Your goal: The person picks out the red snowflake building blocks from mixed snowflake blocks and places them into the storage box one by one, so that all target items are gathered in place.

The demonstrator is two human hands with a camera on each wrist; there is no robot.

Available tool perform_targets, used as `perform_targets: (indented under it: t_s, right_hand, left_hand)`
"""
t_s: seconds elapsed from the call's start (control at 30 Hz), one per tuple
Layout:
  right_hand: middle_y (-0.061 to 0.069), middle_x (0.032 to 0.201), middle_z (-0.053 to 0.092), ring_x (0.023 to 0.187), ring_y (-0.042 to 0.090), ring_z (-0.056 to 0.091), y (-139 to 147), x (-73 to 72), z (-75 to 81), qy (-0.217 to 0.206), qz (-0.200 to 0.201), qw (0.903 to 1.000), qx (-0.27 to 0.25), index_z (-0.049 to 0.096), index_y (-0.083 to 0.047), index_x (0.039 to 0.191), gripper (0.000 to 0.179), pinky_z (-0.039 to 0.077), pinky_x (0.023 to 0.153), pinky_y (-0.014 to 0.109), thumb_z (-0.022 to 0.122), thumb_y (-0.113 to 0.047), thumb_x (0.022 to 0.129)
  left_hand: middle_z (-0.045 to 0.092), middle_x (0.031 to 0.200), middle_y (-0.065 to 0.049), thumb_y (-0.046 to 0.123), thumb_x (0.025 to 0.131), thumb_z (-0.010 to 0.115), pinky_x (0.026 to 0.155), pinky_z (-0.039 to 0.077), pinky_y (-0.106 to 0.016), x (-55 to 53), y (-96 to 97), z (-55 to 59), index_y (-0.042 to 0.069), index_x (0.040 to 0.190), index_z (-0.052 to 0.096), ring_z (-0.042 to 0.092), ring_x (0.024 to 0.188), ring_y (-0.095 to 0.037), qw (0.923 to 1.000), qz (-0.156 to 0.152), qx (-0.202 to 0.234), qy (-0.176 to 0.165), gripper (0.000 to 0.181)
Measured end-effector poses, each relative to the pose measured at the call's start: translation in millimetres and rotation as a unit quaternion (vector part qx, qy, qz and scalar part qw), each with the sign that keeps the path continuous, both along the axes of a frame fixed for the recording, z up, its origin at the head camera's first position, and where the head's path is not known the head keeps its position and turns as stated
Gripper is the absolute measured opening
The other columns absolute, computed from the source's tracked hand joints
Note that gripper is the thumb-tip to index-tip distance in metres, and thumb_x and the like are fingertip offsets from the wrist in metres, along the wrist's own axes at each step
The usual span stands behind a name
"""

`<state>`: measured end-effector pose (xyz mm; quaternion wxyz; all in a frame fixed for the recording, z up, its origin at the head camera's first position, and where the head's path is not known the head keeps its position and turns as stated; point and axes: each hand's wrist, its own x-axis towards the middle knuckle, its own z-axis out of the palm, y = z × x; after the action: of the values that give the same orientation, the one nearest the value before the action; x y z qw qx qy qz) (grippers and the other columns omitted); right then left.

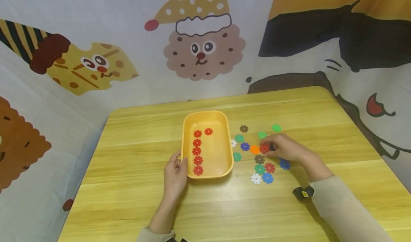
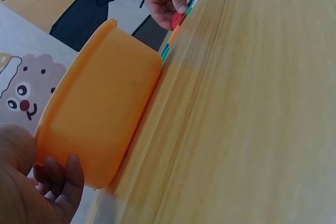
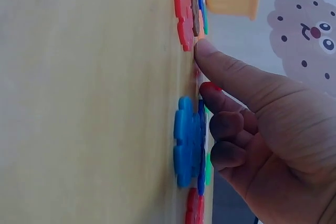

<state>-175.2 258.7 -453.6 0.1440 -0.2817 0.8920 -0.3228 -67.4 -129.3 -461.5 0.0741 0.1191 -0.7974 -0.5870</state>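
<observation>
Right of the orange tray (image 1: 216, 152) — red disc (image 1: 264, 149), pinched lightly by right hand (image 1: 285, 147). Tray lies leftward, long axis near-to-far; left hand (image 1: 174, 174) grips its near-left side.

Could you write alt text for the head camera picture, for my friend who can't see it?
A person's right hand pinches a red slotted disc among other colourful discs on a wood-grain table. Beside them, the left hand holds the side of a yellow tray containing six red discs: five in a column, one beside the topmost.
</observation>
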Motion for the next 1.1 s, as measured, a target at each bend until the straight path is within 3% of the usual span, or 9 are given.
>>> perform_targets:
  t_s: [0.23,0.57,0.97,1.1]
  right_hand:
    - [-0.006,0.083,0.065,0.071,0.012,0.058,-1,-0.9,-1.1,0.015,-0.003,0.9999,-0.006,0.072,-0.003,0.111,0.031,0.053,0.062,0.026,0.083,-0.015,0.085]
    - [-0.006,0.067,0.056,0.054,0.01,0.047,-3,-2.2,1.5,0.044,-0.031,0.9983,-0.021,0.069,-0.016,0.094,0.015,0.045,0.051,0.025,0.082,-0.018,0.087]
    - [-0.007,0.078,0.062,0.057,0.008,0.049,-15,-6.1,9.2,0.108,-0.032,0.9924,-0.051,0.071,-0.004,0.113,0.033,0.045,0.051,0.024,0.081,-0.023,0.088]
    - [-0.004,0.083,0.064,0.056,0.01,0.048,-24,-6.2,15.5,0.102,-0.042,0.9921,-0.059,0.071,-0.002,0.117,0.04,0.044,0.048,0.024,0.082,-0.026,0.087]
  left_hand:
    - [0.046,0.068,-0.001,0.013,0.101,0.061,0.042,0.031,-0.018,0.0,0.0,1.4,-0.003,0.138,0.055,0.038,0.049,-0.003,1.0,0.0,0.006,0.001,0.041]
    - [0.046,0.068,-0.001,0.012,0.101,0.061,0.042,0.031,-0.017,0.3,0.6,3.1,-0.002,0.138,0.056,0.038,0.05,-0.004,1.0,0.0,0.01,-0.001,0.04]
    - [0.045,0.069,-0.001,0.012,0.101,0.061,0.042,0.03,-0.017,1.7,1.6,4.6,-0.002,0.138,0.056,0.037,0.05,-0.003,0.9999,-0.001,0.015,0.002,0.04]
    - [0.045,0.068,-0.001,0.011,0.101,0.06,0.042,0.031,-0.017,1.6,1.3,3.2,-0.003,0.138,0.055,0.037,0.05,-0.005,0.9999,-0.003,0.012,0.002,0.04]
